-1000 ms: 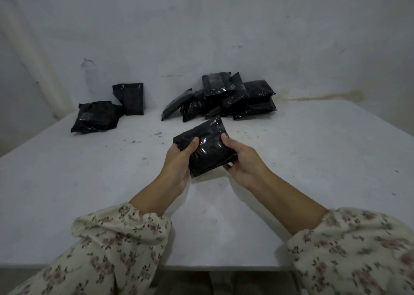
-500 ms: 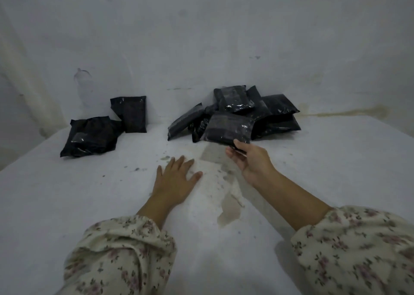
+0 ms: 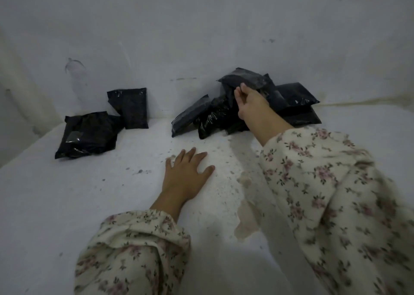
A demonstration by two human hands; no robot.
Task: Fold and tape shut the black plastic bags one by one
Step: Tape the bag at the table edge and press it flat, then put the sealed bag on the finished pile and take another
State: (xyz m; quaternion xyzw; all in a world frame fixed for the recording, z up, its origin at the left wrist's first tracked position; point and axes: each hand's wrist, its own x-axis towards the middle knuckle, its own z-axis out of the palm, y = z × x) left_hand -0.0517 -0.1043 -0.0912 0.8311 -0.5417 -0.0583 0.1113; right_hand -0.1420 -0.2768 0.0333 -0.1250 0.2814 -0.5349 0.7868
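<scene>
My right hand (image 3: 253,106) reaches far forward and pinches the near edge of a folded black plastic bag (image 3: 245,79). That bag sits on top of a pile of several black bags (image 3: 293,97) against the back wall. My left hand (image 3: 186,173) lies flat on the white table (image 3: 67,205) with its fingers spread and nothing in it. Two more black bags are at the back left: one lies flat (image 3: 87,133), the other leans upright on the wall (image 3: 128,107).
A grey-white wall (image 3: 201,25) closes off the table's far edge. A worn, peeling patch (image 3: 244,207) with small flecks marks the tabletop between my arms. My floral sleeves cover the lower part of the view.
Both hands held the bag over the table a second ago. The left hand let go and went flat on the table; the right hand carried the bag forward onto the pile.
</scene>
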